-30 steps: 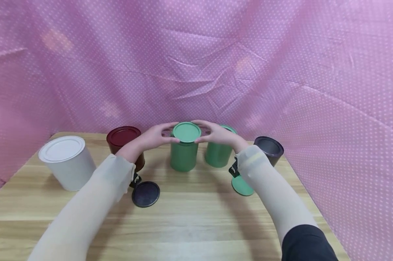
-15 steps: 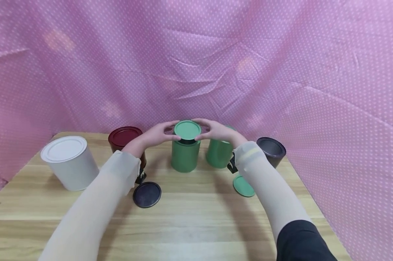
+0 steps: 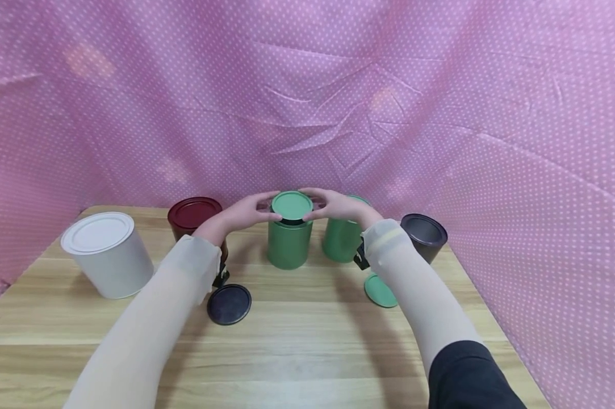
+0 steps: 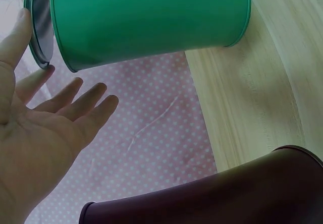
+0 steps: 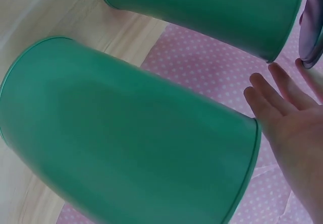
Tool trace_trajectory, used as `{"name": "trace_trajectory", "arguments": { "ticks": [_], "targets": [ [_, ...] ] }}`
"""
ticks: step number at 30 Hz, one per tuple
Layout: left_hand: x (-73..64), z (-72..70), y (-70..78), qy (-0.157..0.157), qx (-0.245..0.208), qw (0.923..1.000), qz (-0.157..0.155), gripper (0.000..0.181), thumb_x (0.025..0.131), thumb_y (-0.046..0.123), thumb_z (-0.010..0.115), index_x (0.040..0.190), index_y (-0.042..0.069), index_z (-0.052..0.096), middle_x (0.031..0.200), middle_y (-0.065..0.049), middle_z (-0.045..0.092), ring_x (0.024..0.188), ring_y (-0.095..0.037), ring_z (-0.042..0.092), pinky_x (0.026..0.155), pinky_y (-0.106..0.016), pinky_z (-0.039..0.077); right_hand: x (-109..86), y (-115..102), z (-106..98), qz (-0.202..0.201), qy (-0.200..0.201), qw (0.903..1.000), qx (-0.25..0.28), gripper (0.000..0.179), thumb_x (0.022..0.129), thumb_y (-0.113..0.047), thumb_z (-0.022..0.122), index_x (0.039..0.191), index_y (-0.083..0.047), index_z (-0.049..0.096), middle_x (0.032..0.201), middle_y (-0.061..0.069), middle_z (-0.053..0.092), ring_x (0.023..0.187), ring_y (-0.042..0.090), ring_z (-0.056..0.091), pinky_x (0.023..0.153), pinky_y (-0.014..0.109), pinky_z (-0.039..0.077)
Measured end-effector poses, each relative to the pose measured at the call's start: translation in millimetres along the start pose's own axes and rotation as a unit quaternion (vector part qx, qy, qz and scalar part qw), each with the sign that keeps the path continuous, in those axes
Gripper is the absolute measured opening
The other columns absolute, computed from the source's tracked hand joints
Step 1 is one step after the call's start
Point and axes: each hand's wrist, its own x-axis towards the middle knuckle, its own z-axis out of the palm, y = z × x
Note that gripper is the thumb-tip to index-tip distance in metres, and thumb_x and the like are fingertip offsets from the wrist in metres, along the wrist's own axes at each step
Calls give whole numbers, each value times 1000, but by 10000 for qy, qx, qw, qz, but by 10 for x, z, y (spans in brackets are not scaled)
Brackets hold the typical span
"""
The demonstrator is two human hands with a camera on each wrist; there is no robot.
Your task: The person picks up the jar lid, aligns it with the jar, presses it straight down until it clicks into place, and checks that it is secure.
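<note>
Both hands hold a round green lid point(image 3: 292, 205) just above a green can point(image 3: 288, 247) that stands upright at the table's back. A dark gap shows between lid and rim. My left hand point(image 3: 241, 215) pinches the lid's left edge between thumb and index finger; its other fingers spread loosely below in the left wrist view. On the opposite edge, my right hand point(image 3: 343, 208) pinches likewise. In the right wrist view the lid's underside point(image 5: 312, 27) stands apart from the can's rim. A second green can point(image 3: 340, 241) is beside it, partly behind the right hand.
A white lidded can point(image 3: 108, 255) stands at left, a dark red can point(image 3: 195, 213) behind the left wrist, a black can point(image 3: 426, 233) at right. On the wooden table point(image 3: 297, 352) lie a black lid point(image 3: 229, 304) and another green lid point(image 3: 380, 291). Pink dotted cloth point(image 3: 307, 102) hangs behind.
The green lid has come up off the can's rim, opening a dark gap, as both hands rose slightly with it. Over the last half second it has dipped a little. The cans stay put.
</note>
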Motion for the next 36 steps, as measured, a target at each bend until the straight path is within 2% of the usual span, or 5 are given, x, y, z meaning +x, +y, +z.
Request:
{"name": "trace_trajectory", "arguments": {
  "ticks": [6, 16, 27, 36],
  "targets": [
    [41, 31, -49, -88, -119, 9999, 70, 75, 94, 30, 65, 154, 10, 24, 151, -22, 38, 141, -39, 34, 113, -54, 32, 0, 9, 34, -13, -12, 9995, -319, 79, 89, -33, 71, 153, -20, 27, 151, 8, 42, 140, 26, 38, 116, 44, 31],
    [48, 55, -84, -147, -84, 9999, 26, 76, 94, 31, 64, 155, 10, 22, 149, -23, 40, 138, -39, 38, 111, -55, 34, 5, 14, 67, 120, -60, 9998, -129, 77, 90, -32, 70, 153, -21, 27, 150, 8, 43, 139, 24, 40, 114, 41, 33],
    [31, 74, -64, -216, -133, 9997, -36, 77, 94, 28, 64, 155, 9, 20, 149, -22, 41, 138, -38, 39, 111, -53, 35, 8, 63, 96, 343, -59, 9992, -205, 80, 89, -38, 70, 154, -26, 25, 153, 7, 38, 142, 25, 35, 117, 46, 28],
    [6, 88, -45, -285, -181, 9994, -87, 77, 95, 27, 62, 155, 7, 17, 151, -24, 36, 140, -38, 34, 112, -53, 33, 12, 62, 114, 399, -119, 9989, -199, 79, 90, -36, 68, 154, -25, 23, 153, 7, 38, 142, 24, 35, 117, 45, 28]
  ]
}}
